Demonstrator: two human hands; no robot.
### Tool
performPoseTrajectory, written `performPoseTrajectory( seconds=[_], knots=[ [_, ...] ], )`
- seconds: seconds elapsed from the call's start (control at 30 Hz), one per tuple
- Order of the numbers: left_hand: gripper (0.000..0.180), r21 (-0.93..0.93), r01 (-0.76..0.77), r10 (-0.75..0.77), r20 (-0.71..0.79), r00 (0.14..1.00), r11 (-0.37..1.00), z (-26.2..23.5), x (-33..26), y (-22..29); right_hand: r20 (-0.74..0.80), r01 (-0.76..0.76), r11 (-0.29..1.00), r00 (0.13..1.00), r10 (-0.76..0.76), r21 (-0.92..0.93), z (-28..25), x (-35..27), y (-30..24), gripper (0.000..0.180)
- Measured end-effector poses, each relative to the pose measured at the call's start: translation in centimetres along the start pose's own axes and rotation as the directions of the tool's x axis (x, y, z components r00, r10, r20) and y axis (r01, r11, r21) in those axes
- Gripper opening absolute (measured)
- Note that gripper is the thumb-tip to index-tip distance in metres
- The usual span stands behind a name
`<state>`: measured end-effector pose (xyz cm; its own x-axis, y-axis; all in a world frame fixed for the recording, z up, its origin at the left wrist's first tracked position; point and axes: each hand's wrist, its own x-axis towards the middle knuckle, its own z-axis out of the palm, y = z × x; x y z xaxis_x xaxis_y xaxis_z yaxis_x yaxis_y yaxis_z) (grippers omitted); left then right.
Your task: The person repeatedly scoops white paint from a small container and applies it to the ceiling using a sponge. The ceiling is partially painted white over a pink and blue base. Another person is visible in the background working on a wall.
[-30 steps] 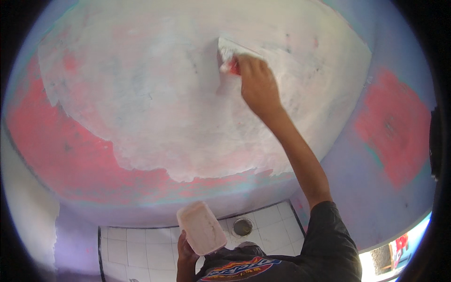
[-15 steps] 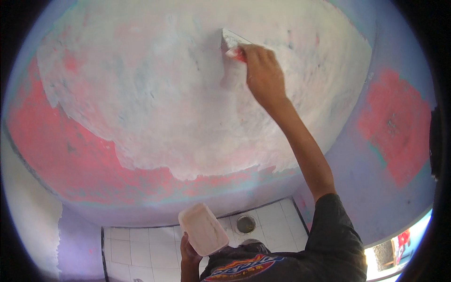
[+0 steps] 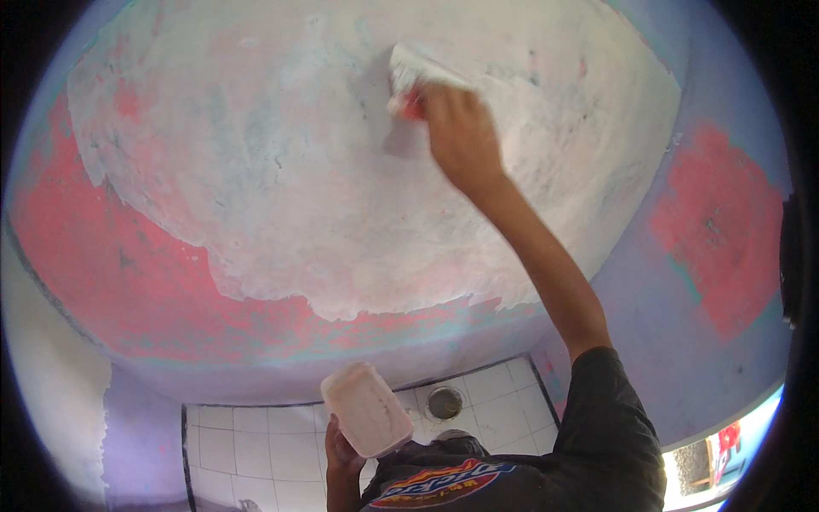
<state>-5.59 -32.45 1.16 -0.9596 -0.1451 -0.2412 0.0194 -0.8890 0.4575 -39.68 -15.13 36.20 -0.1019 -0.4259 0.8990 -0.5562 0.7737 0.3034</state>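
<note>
My right hand (image 3: 463, 136) is raised to the wall (image 3: 281, 188) and closed round the red handle of a putty knife (image 3: 418, 75). Its wide blade, smeared with white filler, lies against or very close to the whitened surface; motion blurs it a little. Low in front of my body, my left hand (image 3: 341, 448) grips a shallow rectangular plastic tub (image 3: 367, 414) by its side. The tub is pale pinkish white and tilted, with some residue inside. My left fingertips are partly hidden beneath it.
Below the white filler, a band of pink and teal wall (image 3: 162, 273) shows. The right-hand purple wall has a pink patch (image 3: 717, 226). White floor tiles (image 3: 256, 435) lie below, with a round container (image 3: 444, 403) holding something grey. A bright opening (image 3: 708, 461) is at the lower right.
My right hand and the putty knife have shifted slightly left along the wall. My left hand still holds the tub in nearly the same place.
</note>
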Motion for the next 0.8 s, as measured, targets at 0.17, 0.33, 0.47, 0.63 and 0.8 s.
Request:
performPoseTrajectory(
  seconds=[0.17,0.33,0.47,0.63,0.8],
  knots=[
    [0.069,0.201,-0.064,0.053,0.06,0.997,0.977,1.3,1.2,0.1,0.168,0.307,0.946,0.932,-0.322,0.106,4.4,-12.8,-6.8,0.036],
    [0.071,0.061,-0.055,0.051,0.073,0.996,0.997,0.3,0.4,0.4,0.089,0.082,0.958,0.99,-0.11,0.273,0.4,-6.8,-5.5,0.028],
    [0.072,0.058,-0.004,0.002,0.029,1.0,0.998,0.1,0.3,0.1,-0.143,-0.069,0.995,0.987,0.078,0.068,-1.5,1.6,0.4,0.028],
    [0.067,-0.034,-0.043,0.045,0.048,0.998,0.998,0.9,0.7,-1.0,0.024,0.129,0.978,0.991,-0.135,0.163,4.2,-8.6,-6.3,0.034],
    [0.07,-0.049,-0.028,0.027,-0.021,0.999,0.998,0.7,0.3,-1.9,0.375,-0.28,0.839,0.922,0.1,0.466,1.8,-17.0,-10.5,0.028]
  ],
)
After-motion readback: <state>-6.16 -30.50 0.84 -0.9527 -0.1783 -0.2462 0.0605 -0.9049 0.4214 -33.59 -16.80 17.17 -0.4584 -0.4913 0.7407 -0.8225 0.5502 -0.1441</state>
